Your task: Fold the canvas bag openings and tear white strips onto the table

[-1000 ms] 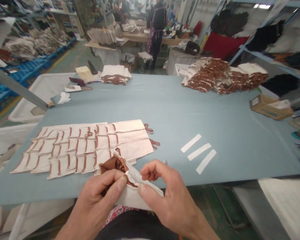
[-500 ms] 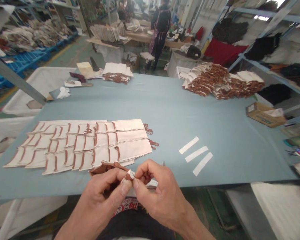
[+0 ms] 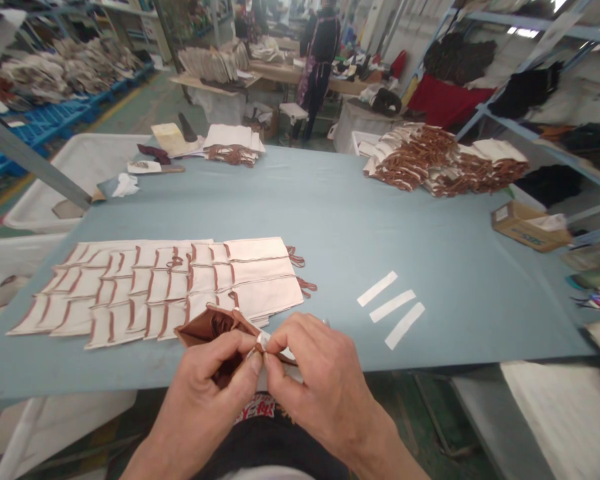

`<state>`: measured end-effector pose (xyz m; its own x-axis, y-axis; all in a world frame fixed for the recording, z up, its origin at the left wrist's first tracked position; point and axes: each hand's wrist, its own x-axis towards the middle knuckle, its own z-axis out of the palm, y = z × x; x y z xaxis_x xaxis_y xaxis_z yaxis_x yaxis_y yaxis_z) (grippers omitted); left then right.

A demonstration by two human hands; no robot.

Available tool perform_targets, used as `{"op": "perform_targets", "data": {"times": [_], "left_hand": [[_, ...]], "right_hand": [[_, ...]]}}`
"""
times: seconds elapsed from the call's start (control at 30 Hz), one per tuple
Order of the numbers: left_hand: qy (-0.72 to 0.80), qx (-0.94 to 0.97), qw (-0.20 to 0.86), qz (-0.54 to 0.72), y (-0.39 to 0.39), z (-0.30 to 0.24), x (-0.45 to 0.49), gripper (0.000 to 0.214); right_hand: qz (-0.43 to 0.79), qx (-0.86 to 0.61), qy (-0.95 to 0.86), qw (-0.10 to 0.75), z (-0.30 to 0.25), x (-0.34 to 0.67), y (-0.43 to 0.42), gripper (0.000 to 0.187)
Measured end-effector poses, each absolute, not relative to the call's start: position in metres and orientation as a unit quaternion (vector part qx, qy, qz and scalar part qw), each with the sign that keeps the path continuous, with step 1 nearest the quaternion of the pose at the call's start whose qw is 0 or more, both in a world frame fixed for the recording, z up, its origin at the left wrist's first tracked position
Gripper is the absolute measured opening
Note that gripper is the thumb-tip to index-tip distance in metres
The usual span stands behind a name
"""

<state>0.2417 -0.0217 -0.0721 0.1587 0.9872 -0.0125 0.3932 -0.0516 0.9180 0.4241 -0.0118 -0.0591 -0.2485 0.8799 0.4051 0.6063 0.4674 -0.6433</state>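
Pinching the brown-edged cloth piece (image 3: 219, 325) firmly, your left hand (image 3: 200, 393) and right hand (image 3: 325, 380) both grasp it at its white corner, just above the blue table (image 3: 380, 220) edge. Press evenly so the fold sits straight.

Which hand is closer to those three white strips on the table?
The right hand, down and left of the white strips; the left hand sits farther left.

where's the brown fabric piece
In the head view, the brown fabric piece is held between the left hand and right hand, just below the white panels.
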Motion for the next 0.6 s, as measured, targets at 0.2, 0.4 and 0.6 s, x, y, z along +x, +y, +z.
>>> {"op": "perform_targets", "data": {"times": [0.2,0.4,0.6], "left_hand": [[0.569,0.586,0.434,0.381,-0.022,-0.073,0.249,0.028],[0.554,0.593,0.411,0.415,-0.027,-0.094,0.244,0.028],[0.503,0.538,0.52,0.432,-0.025,-0.098,0.236,0.036]], "right_hand": [[0.305,-0.556,-0.669,0.388,-0.066,0.411,-0.015,0.012],[0.474,-0.585,-0.581,0.308,-0.067,0.403,-0.015,0.013],[0.612,-0.545,-0.488,0.3,-0.069,0.405,-0.014,0.012]]}}
